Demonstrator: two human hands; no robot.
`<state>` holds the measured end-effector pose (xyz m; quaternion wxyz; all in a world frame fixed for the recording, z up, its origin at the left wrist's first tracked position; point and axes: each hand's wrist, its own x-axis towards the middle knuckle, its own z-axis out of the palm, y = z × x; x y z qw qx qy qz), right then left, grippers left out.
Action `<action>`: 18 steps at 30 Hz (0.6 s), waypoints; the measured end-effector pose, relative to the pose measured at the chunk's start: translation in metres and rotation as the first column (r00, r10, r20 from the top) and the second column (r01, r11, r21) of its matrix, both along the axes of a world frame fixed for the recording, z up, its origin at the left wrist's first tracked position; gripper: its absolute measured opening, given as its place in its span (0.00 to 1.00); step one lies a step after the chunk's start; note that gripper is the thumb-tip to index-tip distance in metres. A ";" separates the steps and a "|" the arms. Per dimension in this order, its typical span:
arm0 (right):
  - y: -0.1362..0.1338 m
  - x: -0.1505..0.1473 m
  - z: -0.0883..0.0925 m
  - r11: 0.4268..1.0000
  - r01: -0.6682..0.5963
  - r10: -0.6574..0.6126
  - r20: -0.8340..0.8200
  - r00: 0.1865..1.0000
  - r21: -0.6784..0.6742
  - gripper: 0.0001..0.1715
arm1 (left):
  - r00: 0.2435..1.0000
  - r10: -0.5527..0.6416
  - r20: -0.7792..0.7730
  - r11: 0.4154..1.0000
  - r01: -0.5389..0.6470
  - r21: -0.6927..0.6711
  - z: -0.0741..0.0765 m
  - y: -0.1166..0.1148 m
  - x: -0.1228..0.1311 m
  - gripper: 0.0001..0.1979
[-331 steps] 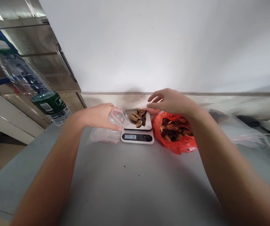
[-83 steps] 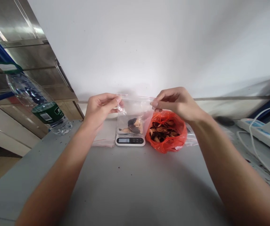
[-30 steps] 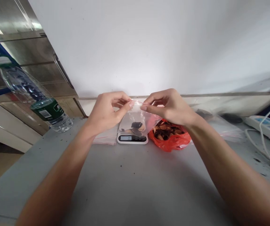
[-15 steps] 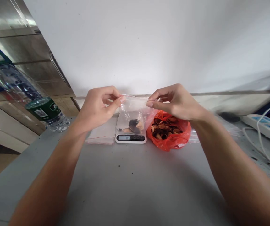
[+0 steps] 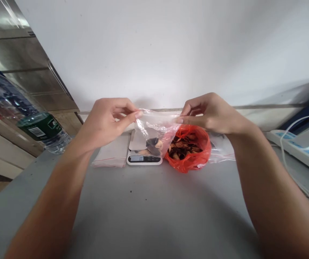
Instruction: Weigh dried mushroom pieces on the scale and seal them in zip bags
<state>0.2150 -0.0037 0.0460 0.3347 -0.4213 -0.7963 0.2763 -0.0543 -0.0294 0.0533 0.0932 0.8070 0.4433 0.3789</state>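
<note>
A clear zip-lock bag point(image 5: 157, 126) with several dried brown and black pieces point(image 5: 153, 145) at its bottom hangs between my hands. My left hand point(image 5: 112, 118) pinches its top left corner between thumb and forefinger. At the opposite top corner, my right hand point(image 5: 208, 113) pinches the edge the same way. Behind and below the bag lies a small white digital scale point(image 5: 145, 162), its lit display facing me. I cannot tell whether the bag touches it. Just right of the scale sits an open red plastic bag point(image 5: 189, 165) full of similar dried pieces.
Flat zip-lock bags point(image 5: 110, 154) lie left of the scale, and more clear bags point(image 5: 221, 149) lie beyond the red one. A large water bottle point(image 5: 41, 127) stands at the left. On the right are a white power strip point(image 5: 302, 147) and cables. A white wall rises behind the grey table point(image 5: 143, 223).
My right hand has moved slightly right, drawing the bag's top edge wider. The view has shifted a little to the right. Both hands keep their pinch.
</note>
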 end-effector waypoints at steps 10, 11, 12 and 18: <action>-0.021 0.002 0.025 0.944 -0.226 0.297 0.324 0.898 -0.239 0.16 | 0.966 -0.257 0.007 0.964 0.256 0.073 0.005 -0.007 0.051 0.06; -0.020 0.003 0.024 0.942 -0.227 0.304 0.334 0.892 -0.249 0.12 | 0.959 -0.283 -0.005 0.955 0.282 0.089 0.005 -0.006 0.060 0.07; -0.019 0.007 0.024 0.946 -0.217 0.291 0.338 0.895 -0.240 0.09 | 0.954 -0.301 -0.009 0.948 0.300 0.107 0.006 -0.005 0.068 0.08; -0.019 0.072 0.021 0.987 0.078 -0.079 0.004 0.997 0.139 0.18 | 0.942 -0.320 0.101 0.937 0.299 0.180 0.000 -0.002 0.086 0.11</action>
